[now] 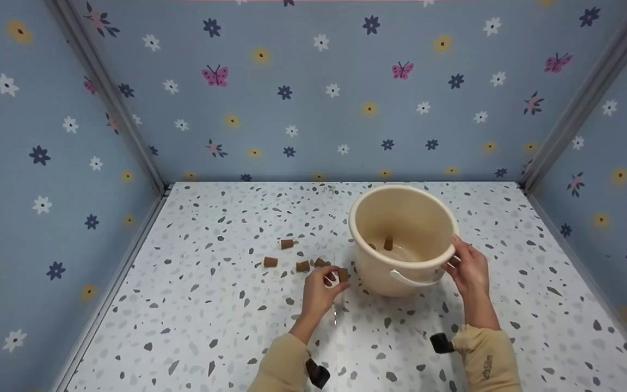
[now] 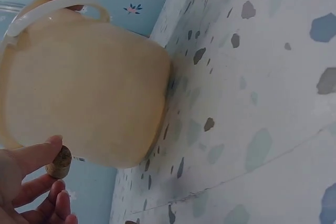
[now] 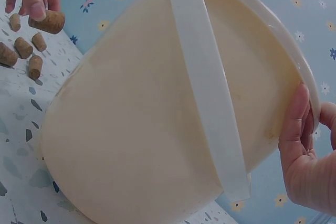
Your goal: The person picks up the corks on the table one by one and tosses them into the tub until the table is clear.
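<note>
A brown cork (image 1: 343, 275) is pinched between thumb and fingers of my left hand (image 1: 318, 291), just left of a cream bucket (image 1: 389, 280). The left wrist view shows the round end of this cork (image 2: 59, 163) beside the bucket's wall. My right hand (image 1: 470, 269) grips the bucket's rim on the right side; in the right wrist view the thumb and fingers (image 3: 296, 124) straddle the rim. Inside the bucket, a cork (image 1: 388, 243) stands near the far wall, with part of another visible beside it. The bucket's white handle (image 1: 412, 280) hangs down its front.
Several loose corks lie left of the bucket, among them one cork (image 1: 287, 244) at the back and another cork (image 1: 270, 262) farthest left. The speckled table (image 1: 210, 305) is bounded by blue flowered panels (image 1: 302, 109) at the back and both sides.
</note>
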`<state>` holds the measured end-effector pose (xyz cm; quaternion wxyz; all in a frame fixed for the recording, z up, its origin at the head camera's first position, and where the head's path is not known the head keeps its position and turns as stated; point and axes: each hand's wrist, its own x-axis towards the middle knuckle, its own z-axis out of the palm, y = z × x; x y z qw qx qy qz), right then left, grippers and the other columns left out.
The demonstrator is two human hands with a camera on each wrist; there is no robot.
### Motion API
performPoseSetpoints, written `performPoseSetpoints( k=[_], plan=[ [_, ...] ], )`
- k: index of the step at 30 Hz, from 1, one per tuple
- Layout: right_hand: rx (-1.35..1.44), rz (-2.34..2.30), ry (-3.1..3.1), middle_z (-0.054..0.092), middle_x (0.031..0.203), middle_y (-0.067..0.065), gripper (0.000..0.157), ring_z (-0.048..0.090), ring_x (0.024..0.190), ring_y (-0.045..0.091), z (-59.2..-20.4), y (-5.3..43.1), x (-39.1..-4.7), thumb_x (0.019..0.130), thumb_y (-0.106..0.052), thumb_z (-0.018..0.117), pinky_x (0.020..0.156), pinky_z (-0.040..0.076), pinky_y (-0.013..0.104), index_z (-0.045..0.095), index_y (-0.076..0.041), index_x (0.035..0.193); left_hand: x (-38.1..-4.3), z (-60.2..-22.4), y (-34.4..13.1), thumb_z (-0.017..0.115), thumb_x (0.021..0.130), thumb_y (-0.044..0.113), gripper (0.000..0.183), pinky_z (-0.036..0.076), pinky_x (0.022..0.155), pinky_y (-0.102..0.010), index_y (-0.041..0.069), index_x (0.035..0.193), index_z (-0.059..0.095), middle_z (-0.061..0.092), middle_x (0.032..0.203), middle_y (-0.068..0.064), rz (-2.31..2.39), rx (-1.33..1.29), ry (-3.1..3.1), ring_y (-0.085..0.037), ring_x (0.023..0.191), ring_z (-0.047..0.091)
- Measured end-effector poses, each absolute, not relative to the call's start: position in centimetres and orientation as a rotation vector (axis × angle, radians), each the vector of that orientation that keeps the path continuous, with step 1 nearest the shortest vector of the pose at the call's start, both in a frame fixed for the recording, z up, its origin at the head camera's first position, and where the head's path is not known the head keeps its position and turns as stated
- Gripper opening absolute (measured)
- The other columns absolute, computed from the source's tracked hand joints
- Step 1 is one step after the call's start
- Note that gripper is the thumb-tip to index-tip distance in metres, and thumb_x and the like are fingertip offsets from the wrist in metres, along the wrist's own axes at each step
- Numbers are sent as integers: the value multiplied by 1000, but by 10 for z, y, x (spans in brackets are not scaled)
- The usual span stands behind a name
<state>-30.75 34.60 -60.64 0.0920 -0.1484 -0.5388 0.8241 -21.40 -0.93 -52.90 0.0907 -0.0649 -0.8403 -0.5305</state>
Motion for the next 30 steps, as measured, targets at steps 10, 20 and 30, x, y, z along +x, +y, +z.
performPoseSetpoints(
  k=[10, 20, 30],
  plan=[
    [-421, 2517, -1534, 60, 81, 8, 26, 62, 70, 21, -558, 324, -279, 82, -27, 64, 55, 51, 34, 61, -4, 94, -213, -490, -15, 75, 70, 18, 34, 41, 60, -25, 2, 98, 64, 56, 78, -9, -1469, -210, -2500, -21, 69, 52],
    [-474, 2511, -1565, 61, 87, 8, 32, 62, 75, 21, -568, 331, -288, 82, -32, 63, 60, 51, 36, 61, -5, 100, -210, -452, -14, 74, 71, 20, 36, 43, 59, -25, 3, 101, 64, 57, 81, -9, -1478, -251, -2465, -22, 70, 54],
    [-527, 2526, -1545, 57, 68, 1, 18, 59, 62, 11, -464, 273, -228, 84, -23, 61, 53, 49, 24, 57, -5, 85, -217, -427, 0, 74, 71, 20, 37, 43, 64, -26, 4, 103, 64, 56, 81, -6, -1464, -283, -2464, -19, 75, 52]
  ],
)
